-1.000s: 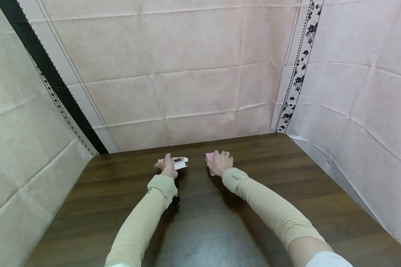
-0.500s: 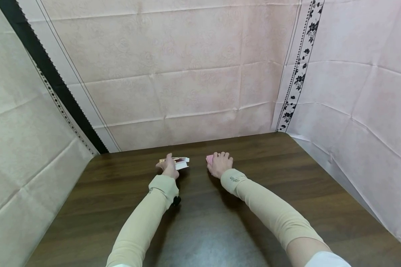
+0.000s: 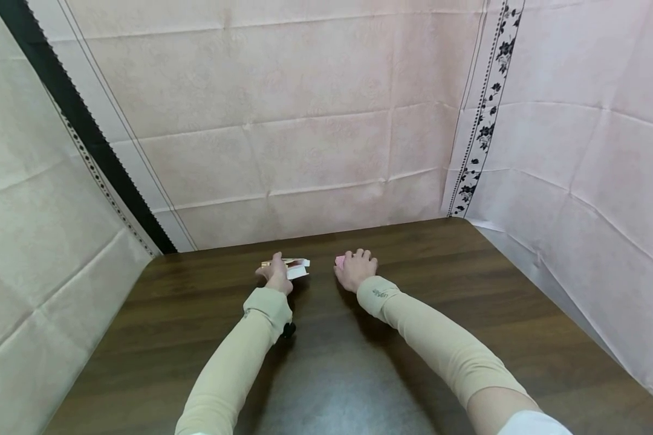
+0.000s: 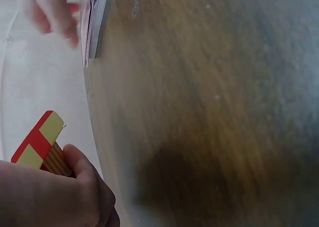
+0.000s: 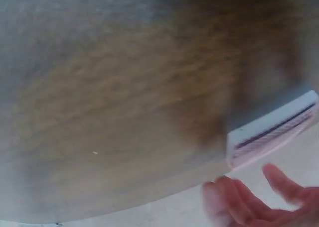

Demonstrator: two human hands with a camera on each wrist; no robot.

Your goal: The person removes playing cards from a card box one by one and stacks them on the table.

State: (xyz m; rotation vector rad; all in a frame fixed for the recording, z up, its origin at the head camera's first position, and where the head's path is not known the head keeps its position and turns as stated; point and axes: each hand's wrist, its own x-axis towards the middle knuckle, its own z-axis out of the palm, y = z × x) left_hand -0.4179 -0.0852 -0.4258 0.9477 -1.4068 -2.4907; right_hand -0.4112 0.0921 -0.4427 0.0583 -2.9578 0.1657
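My left hand (image 3: pixel 276 275) grips a small cardboard box (image 3: pixel 298 268) near the table's back edge. White flaps stick out at its right end. In the left wrist view the box (image 4: pixel 40 137) shows a red and yellow end and a striped side, with the left thumb (image 4: pixel 79 162) against it. My right hand (image 3: pixel 356 270) is over a pink-patterned stack that looks like a deck of cards (image 3: pixel 340 261), mostly hidden from the head view. In the right wrist view the right hand's fingers (image 5: pixel 239 202) are loosely extended, apart from the stack (image 5: pixel 274 132), which has pale and pink edges.
The brown wooden table (image 3: pixel 326 362) reaches back to a pale cloth wall (image 3: pixel 305 121). More cloth hangs at the left (image 3: pixel 43 241) and right (image 3: pixel 593 151). A dark object (image 3: pixel 289 330) is at the left cuff.
My right hand has shifted slightly left over the pink stack, so less of the stack shows. My left hand, with the box, has moved a little to the right.
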